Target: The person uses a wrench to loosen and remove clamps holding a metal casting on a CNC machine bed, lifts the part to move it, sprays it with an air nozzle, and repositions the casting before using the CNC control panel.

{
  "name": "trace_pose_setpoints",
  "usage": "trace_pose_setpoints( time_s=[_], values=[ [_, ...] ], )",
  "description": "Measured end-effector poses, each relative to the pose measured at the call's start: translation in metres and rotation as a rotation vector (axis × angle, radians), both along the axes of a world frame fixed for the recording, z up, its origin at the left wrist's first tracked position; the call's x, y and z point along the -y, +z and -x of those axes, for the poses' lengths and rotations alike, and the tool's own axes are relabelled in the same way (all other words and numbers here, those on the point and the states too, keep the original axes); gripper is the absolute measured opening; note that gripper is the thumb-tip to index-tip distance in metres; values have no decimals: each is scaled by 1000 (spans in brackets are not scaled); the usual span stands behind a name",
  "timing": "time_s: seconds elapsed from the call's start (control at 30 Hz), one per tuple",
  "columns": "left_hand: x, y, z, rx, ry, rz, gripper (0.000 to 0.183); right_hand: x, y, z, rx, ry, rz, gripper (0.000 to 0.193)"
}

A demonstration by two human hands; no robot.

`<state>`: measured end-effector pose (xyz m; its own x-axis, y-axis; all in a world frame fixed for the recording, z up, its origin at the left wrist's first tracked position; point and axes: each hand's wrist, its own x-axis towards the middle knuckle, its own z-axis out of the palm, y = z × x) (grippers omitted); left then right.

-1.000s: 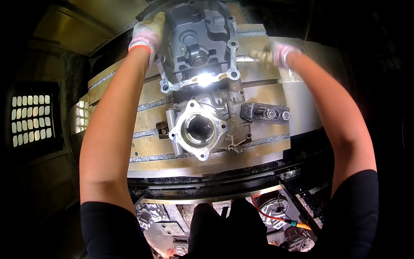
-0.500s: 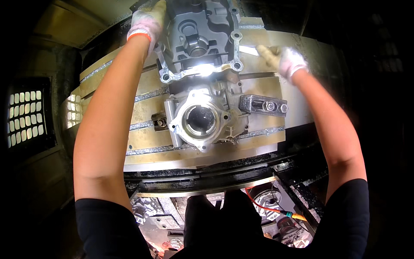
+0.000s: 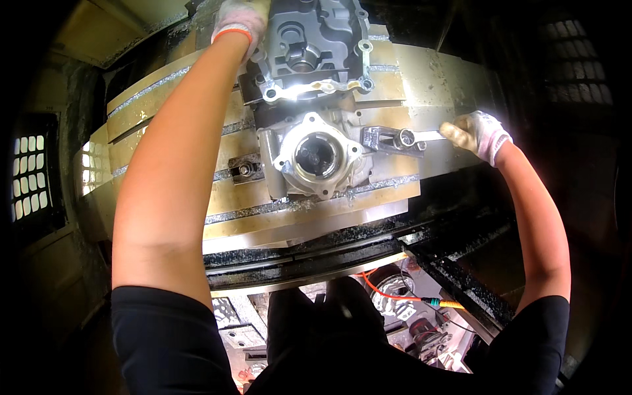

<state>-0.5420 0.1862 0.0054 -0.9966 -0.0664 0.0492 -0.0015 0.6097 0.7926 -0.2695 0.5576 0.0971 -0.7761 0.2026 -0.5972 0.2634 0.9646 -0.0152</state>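
Note:
My right hand [image 3: 476,133], in a pale glove, is closed around the handle of a wrench [image 3: 429,135]. The wrench's ring end sits over a nut on the dark clamp [image 3: 377,139]. That clamp reaches to the right side of a round-flanged metal casting [image 3: 286,163] with a wide bore. Behind this casting lies a larger grey metal housing [image 3: 329,58] with a bolt-hole rim. My gloved left hand [image 3: 241,18] is against the housing's upper left side; its fingers are cut off by the picture's top edge, so their grip is hidden.
The castings stand on a slotted metal machine table [image 3: 378,191] with shavings in its grooves. A smaller bolted clamp [image 3: 246,169] is left of the flanged casting. Below the table's front edge run dark rails [image 3: 296,266] and an orange hose [image 3: 388,295]. A grid window [image 3: 30,172] is at left.
My right hand has moved right and toward me, and the wrench's ring end is now on the clamp's nut. The whole view has shifted; my left hand remains by the housing.

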Motion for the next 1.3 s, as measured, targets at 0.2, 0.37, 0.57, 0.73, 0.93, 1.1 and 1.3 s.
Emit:
trace_pose_setpoints(
  time_s=[0.2,0.37,0.57,0.73,0.93,1.1,1.3],
  values=[
    [-10,22,-16,81,-2,-61,59,9,-28,-46,58,-205,-71,71],
    [-2,10,1,191,65,12,65,119,-19,-148,111,-949,685,45],
    [-11,8,6,218,59,-14,66,163,-70,-213,139,-1367,2014,46],
    [-4,-6,15,115,-7,109,70,319,-49,-107,-450,-1948,1709,47],
    [2,-9,29,83,-48,156,69,326,-52,-84,-483,-2053,1638,53],
    [10,5,7,-30,6,231,68,324,-71,-156,-529,-1338,1829,53],
    [-17,26,-24,54,-29,65,63,311,-76,-212,323,-776,1409,48]
  ],
)
